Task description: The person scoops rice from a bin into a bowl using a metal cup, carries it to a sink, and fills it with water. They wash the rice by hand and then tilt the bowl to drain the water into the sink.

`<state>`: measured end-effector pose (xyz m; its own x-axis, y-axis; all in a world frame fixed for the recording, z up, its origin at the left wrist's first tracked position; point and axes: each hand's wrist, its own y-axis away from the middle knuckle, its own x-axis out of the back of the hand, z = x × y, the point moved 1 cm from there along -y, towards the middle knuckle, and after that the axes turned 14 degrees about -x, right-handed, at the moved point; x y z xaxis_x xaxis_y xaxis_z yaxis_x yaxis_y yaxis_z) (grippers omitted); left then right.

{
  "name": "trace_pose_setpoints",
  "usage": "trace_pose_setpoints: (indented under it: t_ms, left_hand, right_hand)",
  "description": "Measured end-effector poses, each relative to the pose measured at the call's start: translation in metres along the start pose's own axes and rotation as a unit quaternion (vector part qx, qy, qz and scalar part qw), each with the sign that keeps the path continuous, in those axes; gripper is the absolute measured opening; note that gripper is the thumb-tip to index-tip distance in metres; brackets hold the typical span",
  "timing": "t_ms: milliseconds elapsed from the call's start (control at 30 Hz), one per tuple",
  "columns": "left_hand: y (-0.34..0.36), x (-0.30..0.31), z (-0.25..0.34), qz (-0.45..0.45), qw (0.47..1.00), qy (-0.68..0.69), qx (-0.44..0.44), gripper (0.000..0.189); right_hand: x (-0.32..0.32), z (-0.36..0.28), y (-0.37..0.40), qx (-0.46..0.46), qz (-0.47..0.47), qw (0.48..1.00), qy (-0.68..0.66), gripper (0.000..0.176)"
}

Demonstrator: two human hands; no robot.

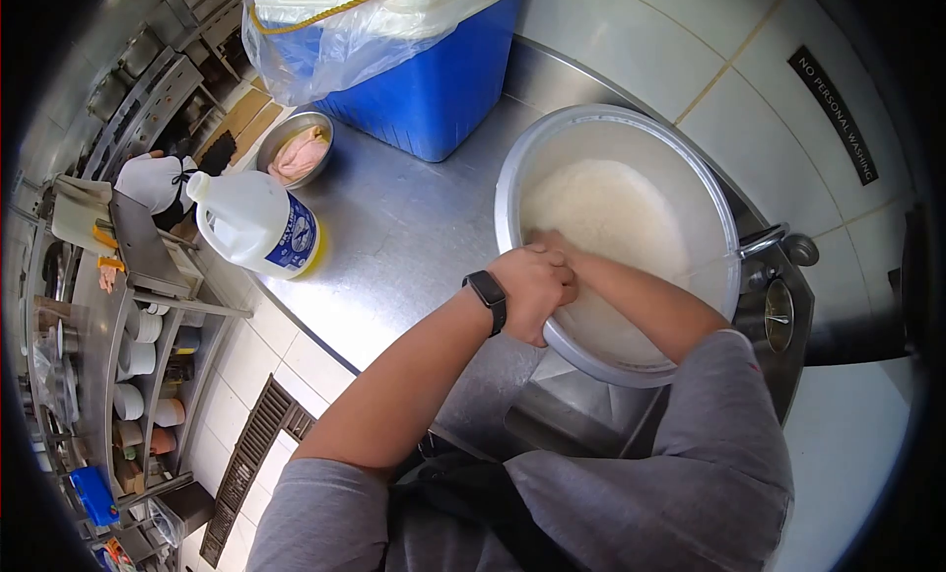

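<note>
A large pale basin (507,193) holds cloudy, whitish contents that look like grains under water. My left hand (532,288), with a black watch at the wrist, has its fingers curled over the basin's near left rim. My right hand (560,249) reaches inside from the right, close beside the left one. Its fingers are hidden in the contents and behind the left hand. A metal tap (764,241) points over the basin's right rim, and a thin stream seems to fall from it.
The steel counter (394,217) carries a blue cooler (424,89) under plastic, a metal bowl (323,163) with pale pink meat, and a white jug (251,217). Left of the counter are shelves with stacked dishes (138,355) and a person in white (153,181).
</note>
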<state>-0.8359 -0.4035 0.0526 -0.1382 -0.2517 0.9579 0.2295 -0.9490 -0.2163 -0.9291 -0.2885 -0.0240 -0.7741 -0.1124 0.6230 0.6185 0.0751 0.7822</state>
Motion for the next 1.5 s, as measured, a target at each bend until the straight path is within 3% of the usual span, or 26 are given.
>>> trace_pose_setpoints:
  t_ms: [67,100,133,167,300,367,433,500,567,633,667,733,767,833,867,933,1033,1067,1133,1167,1267,1333,1400,1467,1500]
  left_hand:
    - [0.001,-0.001,-0.001,0.044,0.999,-0.006,-0.017,0.046]
    - [0.0,0.003,0.0,0.015,1.0,0.008,-0.002,0.046]
    - [0.0,0.005,0.001,-0.015,1.0,0.023,0.013,0.046]
    - [-0.001,0.005,0.002,-0.015,1.0,0.025,0.012,0.046]
    - [-0.001,0.002,0.001,-0.036,0.999,0.028,0.022,0.045]
    - [-0.002,0.001,0.0,-0.04,0.999,0.024,0.023,0.044]
    - [-0.003,0.003,0.001,-0.095,0.994,0.037,0.046,0.043]
    - [-0.003,0.005,0.001,-0.095,0.994,0.031,0.043,0.043]
    - [-0.003,0.006,0.002,-0.095,0.994,0.026,0.04,0.042]
    - [-0.004,0.008,0.002,-0.097,0.994,0.022,0.044,0.041]
    - [-0.004,0.008,0.003,-0.097,0.994,0.022,0.045,0.041]
    - [-0.006,0.01,0.004,-0.112,0.992,0.021,0.055,0.04]
    - [-0.006,0.01,0.004,-0.111,0.992,0.02,0.054,0.04]
    - [-0.005,0.008,0.004,-0.102,0.993,0.021,0.058,0.039]
    - [-0.005,0.008,0.004,-0.1,0.993,0.019,0.055,0.039]
    - [-0.005,0.01,0.004,-0.106,0.993,0.022,0.052,0.039]
    - [-0.006,0.013,0.007,-0.109,0.992,0.017,0.055,0.039]
    - [-0.006,0.013,0.007,-0.106,0.993,0.017,0.052,0.039]
    - [-0.006,0.013,0.006,-0.119,0.991,0.022,0.056,0.039]
    - [-0.006,0.014,0.006,-0.116,0.992,0.023,0.054,0.039]
    - [-0.006,0.012,0.005,-0.117,0.991,0.029,0.055,0.04]
    - [-0.006,0.013,0.005,-0.136,0.988,0.036,0.058,0.045]
    - [-0.003,0.011,0.004,-0.089,0.995,0.026,0.036,0.047]
    - [-0.002,0.01,0.003,-0.044,0.999,0.015,0.019,0.05]
    - [-0.002,0.009,0.003,-0.033,0.999,0.02,0.018,0.052]
  right_hand:
    - [-0.041,0.035,0.046,0.183,0.05,0.963,-0.193,0.046]
    - [-0.057,0.053,0.04,0.182,0.048,0.963,-0.193,0.046]
    - [-0.075,0.068,0.028,0.266,0.19,0.945,-0.019,0.042]
    - [-0.078,0.07,0.031,0.336,0.32,0.872,0.157,0.039]
    - [-0.05,0.086,0.011,0.31,0.27,0.877,0.247,0.044]
    - [-0.041,0.089,-0.022,0.163,0.332,0.911,0.183,0.048]
    - [-0.039,0.111,-0.06,0.159,0.376,0.893,0.191,0.049]
    - [-0.034,0.127,-0.094,0.155,0.419,0.872,0.2,0.05]
    - [-0.031,0.142,-0.121,-0.009,0.296,0.955,0.022,0.049]
    - [-0.027,0.165,-0.141,-0.131,0.191,0.971,-0.064,0.049]
    - [-0.029,0.184,-0.14,-0.129,0.19,0.971,-0.063,0.049]
    - [-0.028,0.214,-0.133,-0.024,0.243,0.97,-0.001,0.045]
    - [-0.019,0.213,-0.12,-0.026,0.245,0.969,-0.001,0.045]
    - [0.003,0.209,-0.085,-0.122,0.197,0.969,0.089,0.046]
    - [0.0,0.217,-0.085,-0.126,0.198,0.968,0.089,0.046]
    - [-0.016,0.248,-0.091,-0.18,0.235,0.954,0.045,0.053]
    - [-0.008,0.22,0.005,-0.239,0.173,0.955,-0.029,0.056]
    - [-0.008,0.216,0.027,-0.243,0.173,0.954,-0.027,0.056]
    - [-0.017,0.212,0.056,-0.19,0.014,0.98,-0.052,0.061]
    - [-0.033,0.224,0.049,-0.193,0.014,0.98,-0.051,0.061]
    - [-0.108,0.286,-0.009,-0.229,-0.139,0.926,-0.266,0.054]
    - [-0.115,0.246,0.012,-0.23,-0.201,0.887,-0.346,0.053]
    - [-0.099,0.164,0.064,-0.258,-0.162,0.897,-0.32,0.054]
    - [-0.12,0.141,0.041,-0.08,-0.234,0.871,-0.425,0.056]
    - [-0.123,0.12,0.029,-0.077,-0.165,0.911,-0.37,0.056]
